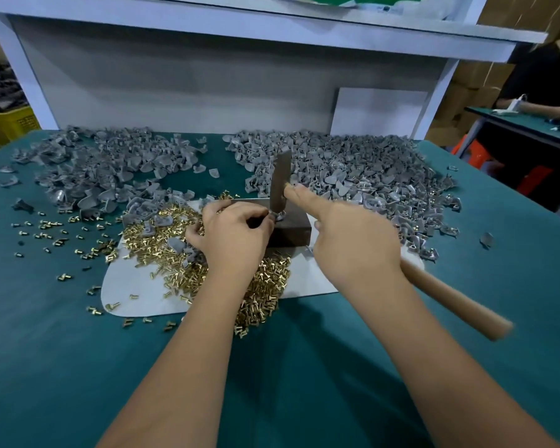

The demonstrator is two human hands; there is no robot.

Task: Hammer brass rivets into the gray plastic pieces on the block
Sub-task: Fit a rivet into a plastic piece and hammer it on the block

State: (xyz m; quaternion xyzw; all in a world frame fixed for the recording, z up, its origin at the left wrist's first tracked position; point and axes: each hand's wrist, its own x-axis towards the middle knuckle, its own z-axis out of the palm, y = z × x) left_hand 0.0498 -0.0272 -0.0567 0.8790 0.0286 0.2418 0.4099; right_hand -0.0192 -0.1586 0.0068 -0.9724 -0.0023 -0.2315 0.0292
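Note:
A dark block [291,229] sits on a white sheet [143,295] at the table's middle. My left hand [233,234] pinches a small gray plastic piece [274,216] on the block's near-left top. My right hand [353,240] grips a hammer by its wooden handle [456,302], index finger stretched along it. The metal hammer head [280,182] stands upright with its lower face on the piece. Brass rivets [162,237] lie heaped on the sheet left of and in front of the block.
Two big heaps of gray plastic pieces lie at the back, one on the left [97,166], one on the right [353,176]. Loose rivets [55,234] dot the green table [62,350]. A white shelf frame [207,76] closes the back. Another person works at a bench far right [547,105].

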